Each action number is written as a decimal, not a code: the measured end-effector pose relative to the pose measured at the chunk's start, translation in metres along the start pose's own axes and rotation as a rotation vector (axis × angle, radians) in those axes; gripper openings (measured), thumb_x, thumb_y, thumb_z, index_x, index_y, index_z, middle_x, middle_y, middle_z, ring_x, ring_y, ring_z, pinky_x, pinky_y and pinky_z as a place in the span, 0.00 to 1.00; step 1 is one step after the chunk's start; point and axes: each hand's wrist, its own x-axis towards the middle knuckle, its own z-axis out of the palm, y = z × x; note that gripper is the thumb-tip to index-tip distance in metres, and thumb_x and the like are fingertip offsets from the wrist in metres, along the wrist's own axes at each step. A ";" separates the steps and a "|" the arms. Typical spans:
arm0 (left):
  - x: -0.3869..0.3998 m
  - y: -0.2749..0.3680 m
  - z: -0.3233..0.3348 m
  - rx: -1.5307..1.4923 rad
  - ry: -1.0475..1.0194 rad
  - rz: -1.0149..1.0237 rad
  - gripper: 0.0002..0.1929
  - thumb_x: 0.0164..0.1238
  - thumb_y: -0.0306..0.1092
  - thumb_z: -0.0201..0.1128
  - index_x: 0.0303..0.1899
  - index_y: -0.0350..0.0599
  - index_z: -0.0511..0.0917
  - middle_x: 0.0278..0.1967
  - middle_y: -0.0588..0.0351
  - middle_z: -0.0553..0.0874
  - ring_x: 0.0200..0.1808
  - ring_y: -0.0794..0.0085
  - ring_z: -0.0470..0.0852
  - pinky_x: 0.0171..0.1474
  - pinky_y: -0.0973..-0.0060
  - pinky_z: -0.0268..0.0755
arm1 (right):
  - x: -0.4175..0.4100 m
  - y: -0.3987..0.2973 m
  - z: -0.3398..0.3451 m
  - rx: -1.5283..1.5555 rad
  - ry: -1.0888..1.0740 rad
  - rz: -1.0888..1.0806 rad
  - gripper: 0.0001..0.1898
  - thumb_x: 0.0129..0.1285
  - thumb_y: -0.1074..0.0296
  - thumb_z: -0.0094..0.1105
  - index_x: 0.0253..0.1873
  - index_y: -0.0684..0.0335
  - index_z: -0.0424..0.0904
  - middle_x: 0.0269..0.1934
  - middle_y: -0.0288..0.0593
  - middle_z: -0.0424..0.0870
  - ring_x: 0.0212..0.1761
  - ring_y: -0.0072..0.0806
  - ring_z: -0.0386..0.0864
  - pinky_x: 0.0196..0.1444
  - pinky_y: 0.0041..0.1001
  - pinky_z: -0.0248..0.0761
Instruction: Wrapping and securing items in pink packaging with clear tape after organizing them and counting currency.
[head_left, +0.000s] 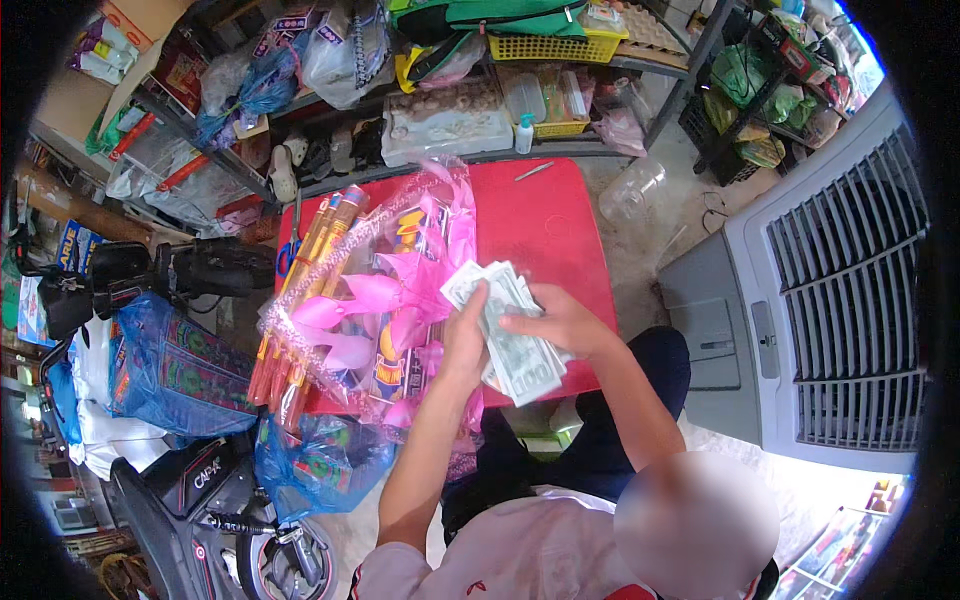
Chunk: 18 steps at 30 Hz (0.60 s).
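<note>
My left hand (466, 337) grips the left side of a fanned stack of printed banknotes (517, 360), thumb on top. From the right, my right hand (559, 319) holds the same stack, its thumb lying across the notes. The stack is above the front part of a red table (540, 225). Left of it lies a clear plastic wrap with a white-speckled border and a pink ribbon bow (412, 285), over colourful printed packs. Long incense-like sticks or tubes in printed wrapping (322, 247) lie at the table's left, beside blue-handled scissors (287, 256). A small silver pen-like object (534, 171) rests at the far edge.
Shelves with bags, a yellow basket (555, 49) and a white foam box (450, 124) stand beyond the table. A grey air cooler-like unit (787, 315) is at right. A motorbike (195, 510) and blue plastic bags (180, 367) are at left. A clear plastic jar (634, 187) lies on the floor.
</note>
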 end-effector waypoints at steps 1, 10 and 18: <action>0.002 0.002 0.000 -0.054 -0.026 0.037 0.25 0.84 0.50 0.50 0.66 0.36 0.74 0.58 0.44 0.86 0.59 0.58 0.86 0.64 0.59 0.78 | -0.003 0.005 -0.001 0.044 0.034 -0.026 0.21 0.68 0.60 0.72 0.59 0.67 0.82 0.47 0.40 0.88 0.46 0.20 0.84 0.50 0.28 0.78; 0.002 0.014 0.022 0.043 -0.206 -0.010 0.25 0.86 0.44 0.45 0.71 0.35 0.69 0.65 0.40 0.82 0.65 0.53 0.82 0.68 0.55 0.76 | -0.004 0.034 0.005 -0.173 0.224 -0.136 0.16 0.77 0.62 0.62 0.59 0.68 0.82 0.45 0.35 0.86 0.46 0.18 0.82 0.49 0.26 0.77; 0.008 0.003 0.010 -0.331 -0.248 -0.011 0.26 0.85 0.44 0.45 0.73 0.37 0.66 0.67 0.41 0.80 0.68 0.52 0.79 0.70 0.53 0.74 | -0.023 0.022 -0.005 -0.010 0.266 -0.072 0.11 0.77 0.64 0.61 0.49 0.66 0.86 0.31 0.33 0.85 0.27 0.17 0.79 0.30 0.22 0.71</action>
